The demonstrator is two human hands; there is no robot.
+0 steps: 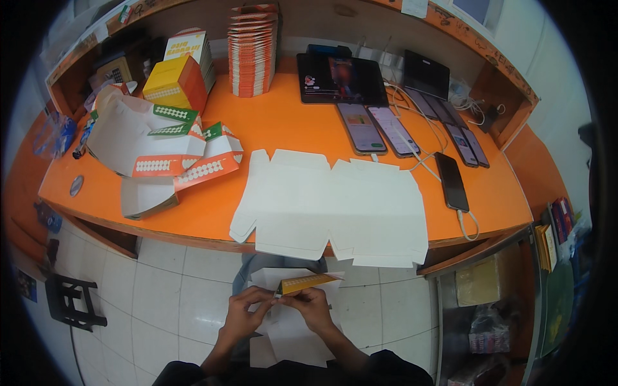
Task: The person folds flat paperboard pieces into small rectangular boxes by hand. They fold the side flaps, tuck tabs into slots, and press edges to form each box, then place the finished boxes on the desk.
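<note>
Over my lap, a partly folded cardboard box blank (pixel 290 331) shows its white inner side, with a yellow-orange printed flap (pixel 312 282) standing up along its far end. My left hand (pixel 248 311) pinches the left end of that flap between thumb and fingers. Close beside it, my right hand (pixel 311 308) grips the flap's lower edge, thumb toward the left one. The fingertips nearly meet, and the exact fold between them is too small to make out. Just beyond, a flat white cardboard blank (pixel 328 206) lies on the orange desk (pixel 199 225), overhanging its front edge.
Half-folded printed cartons (pixel 164 148) crowd the desk's left side. Behind them stand a yellow box (pixel 174 83) and a tall stack of flattened cartons (pixel 252 58). A tablet (pixel 341 78), several phones and a corded phone (pixel 451 182) lie rightward. A black stool (pixel 72 301) stands on the floor.
</note>
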